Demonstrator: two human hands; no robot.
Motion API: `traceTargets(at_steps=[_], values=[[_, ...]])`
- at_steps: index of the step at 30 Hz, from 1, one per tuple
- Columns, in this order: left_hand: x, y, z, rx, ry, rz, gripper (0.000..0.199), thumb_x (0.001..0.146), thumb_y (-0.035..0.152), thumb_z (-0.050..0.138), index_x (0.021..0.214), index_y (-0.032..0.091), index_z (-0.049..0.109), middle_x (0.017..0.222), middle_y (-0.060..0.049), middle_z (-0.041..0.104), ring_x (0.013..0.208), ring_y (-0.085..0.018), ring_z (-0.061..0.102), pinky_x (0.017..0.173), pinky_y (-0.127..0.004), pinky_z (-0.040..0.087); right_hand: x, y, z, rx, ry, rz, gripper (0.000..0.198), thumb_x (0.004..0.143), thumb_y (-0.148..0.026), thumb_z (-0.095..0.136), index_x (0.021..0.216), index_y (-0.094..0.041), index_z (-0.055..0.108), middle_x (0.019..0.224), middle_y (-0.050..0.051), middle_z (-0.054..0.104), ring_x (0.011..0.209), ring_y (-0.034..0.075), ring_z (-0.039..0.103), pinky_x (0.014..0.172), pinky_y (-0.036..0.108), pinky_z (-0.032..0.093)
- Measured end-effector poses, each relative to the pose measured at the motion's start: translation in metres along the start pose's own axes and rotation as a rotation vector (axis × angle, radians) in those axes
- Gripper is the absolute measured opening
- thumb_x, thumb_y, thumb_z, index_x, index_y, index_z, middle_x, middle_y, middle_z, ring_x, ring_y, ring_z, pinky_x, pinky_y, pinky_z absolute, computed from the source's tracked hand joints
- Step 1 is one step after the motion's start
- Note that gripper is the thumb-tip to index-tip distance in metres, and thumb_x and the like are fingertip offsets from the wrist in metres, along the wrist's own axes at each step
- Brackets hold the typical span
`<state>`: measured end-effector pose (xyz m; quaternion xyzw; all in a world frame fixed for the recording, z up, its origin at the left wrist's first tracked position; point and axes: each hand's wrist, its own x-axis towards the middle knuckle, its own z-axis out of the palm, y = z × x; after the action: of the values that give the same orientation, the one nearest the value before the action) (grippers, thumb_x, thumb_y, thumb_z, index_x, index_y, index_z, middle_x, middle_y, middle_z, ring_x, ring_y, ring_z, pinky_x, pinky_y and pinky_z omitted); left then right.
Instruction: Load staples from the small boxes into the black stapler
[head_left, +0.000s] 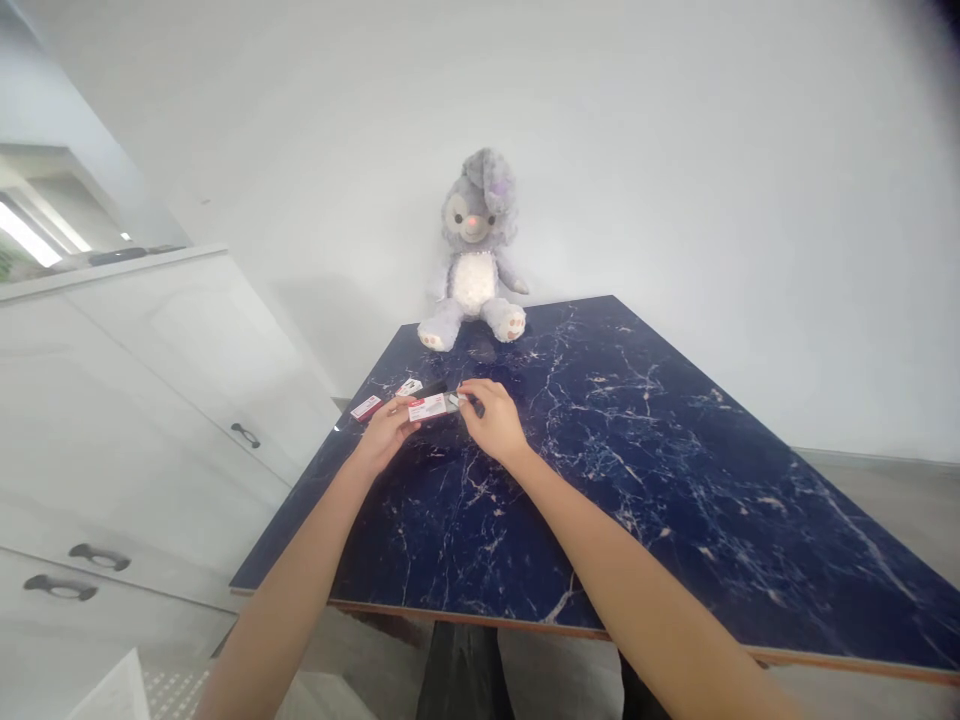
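A small red-and-white cardboard box [427, 408] is held level above the table by my left hand [384, 432], its fingers closed around the left end. At the box's right end, my right hand [491, 418] pinches a small pale piece [453, 401] that sticks out of the box; its kind is too small to tell. Left of the box, another red-and-white box [366, 407] lies on the table. A white card or packet with dark marks [409, 387] lies just behind my left hand. A dark slim item [433, 388] shows partly behind the held box.
The blue marble-patterned table [600, 480] spreads out to the right of my hands. A grey plush rabbit [476, 275] sits at its back edge against the white wall [675, 180]. White cabinets [135, 420] with dark handles stand on the left.
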<state>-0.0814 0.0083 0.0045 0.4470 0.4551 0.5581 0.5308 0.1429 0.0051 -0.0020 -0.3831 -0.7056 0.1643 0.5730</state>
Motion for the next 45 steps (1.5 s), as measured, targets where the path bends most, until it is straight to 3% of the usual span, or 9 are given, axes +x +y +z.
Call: traceTargets(at_steps=[3, 6, 15, 27, 32, 35, 42, 45], values=[[0.002, -0.002, -0.001, -0.017, 0.003, -0.018, 0.028, 0.067, 0.024, 0.085, 0.090, 0.017, 0.071, 0.095, -0.005, 0.074, 0.084, -0.014, 0.068, 0.069, -0.020, 0.053, 0.001, -0.001, 0.000, 0.108, 0.028, 0.239, 0.019, 0.086, -0.025, 0.058, 0.101, -0.021, 0.070, 0.104, 0.006, 0.072, 0.083, 0.018, 0.068, 0.079, 0.031, 0.056], [0.001, -0.003, 0.000, -0.023, -0.009, -0.031, 0.027, 0.068, 0.024, 0.084, 0.090, 0.017, 0.070, 0.094, -0.005, 0.074, 0.083, -0.013, 0.068, 0.068, -0.019, 0.054, 0.003, 0.001, 0.001, 0.154, 0.014, 0.372, 0.015, 0.082, -0.028, 0.063, 0.094, -0.021, 0.070, 0.094, 0.002, 0.074, 0.072, 0.016, 0.069, 0.075, 0.030, 0.056], [-0.006, -0.002, 0.003, 0.164, -0.078, -0.068, 0.029, 0.070, 0.024, 0.082, 0.097, 0.019, 0.073, 0.100, -0.007, 0.073, 0.081, -0.014, 0.068, 0.065, -0.021, 0.056, 0.003, 0.013, 0.002, 0.188, 0.044, 0.418, 0.013, 0.079, -0.031, 0.068, 0.089, -0.022, 0.070, 0.091, 0.002, 0.076, 0.077, 0.018, 0.072, 0.080, 0.032, 0.058], [-0.006, 0.003, 0.005, 0.090, -0.096, -0.099, 0.031, 0.070, 0.019, 0.081, 0.101, 0.016, 0.077, 0.108, -0.012, 0.075, 0.089, -0.020, 0.071, 0.078, -0.029, 0.059, -0.002, 0.030, 0.012, 0.463, 0.166, 0.652, 0.025, 0.079, -0.036, 0.067, 0.096, -0.018, 0.068, 0.090, 0.006, 0.077, 0.070, 0.018, 0.073, 0.071, 0.033, 0.060], [-0.010, 0.009, 0.012, 0.016, -0.191, -0.102, 0.033, 0.078, 0.027, 0.078, 0.108, 0.013, 0.076, 0.112, -0.015, 0.074, 0.096, -0.024, 0.072, 0.092, -0.037, 0.057, -0.003, 0.017, -0.002, 0.118, 0.233, 0.560, 0.022, 0.082, -0.040, 0.064, 0.092, -0.022, 0.069, 0.088, 0.004, 0.077, 0.076, 0.020, 0.072, 0.079, 0.036, 0.057], [-0.011, 0.004, 0.018, 0.047, -0.212, -0.050, 0.038, 0.075, 0.023, 0.081, 0.111, 0.016, 0.075, 0.118, -0.013, 0.073, 0.100, -0.023, 0.071, 0.098, -0.038, 0.055, -0.005, 0.003, -0.006, -0.009, 0.254, 0.501, 0.018, 0.083, -0.040, 0.064, 0.087, -0.023, 0.069, 0.084, 0.003, 0.077, 0.079, 0.021, 0.072, 0.086, 0.037, 0.053], [-0.016, -0.008, 0.024, 0.023, -0.237, 0.004, 0.043, 0.071, 0.022, 0.085, 0.112, 0.016, 0.072, 0.117, -0.012, 0.072, 0.106, -0.024, 0.068, 0.100, -0.043, 0.054, -0.014, -0.014, 0.010, 0.112, 0.169, 0.431, 0.021, 0.089, -0.036, 0.054, 0.098, -0.022, 0.067, 0.088, 0.003, 0.077, 0.082, 0.020, 0.073, 0.082, 0.033, 0.054], [-0.015, -0.008, 0.022, -0.004, -0.214, 0.021, 0.042, 0.071, 0.022, 0.085, 0.111, 0.015, 0.072, 0.114, -0.012, 0.073, 0.102, -0.023, 0.069, 0.099, -0.044, 0.054, -0.018, -0.019, 0.016, 0.129, 0.080, 0.321, 0.026, 0.090, -0.031, 0.053, 0.113, -0.022, 0.063, 0.108, 0.007, 0.076, 0.091, 0.020, 0.073, 0.087, 0.034, 0.054]])
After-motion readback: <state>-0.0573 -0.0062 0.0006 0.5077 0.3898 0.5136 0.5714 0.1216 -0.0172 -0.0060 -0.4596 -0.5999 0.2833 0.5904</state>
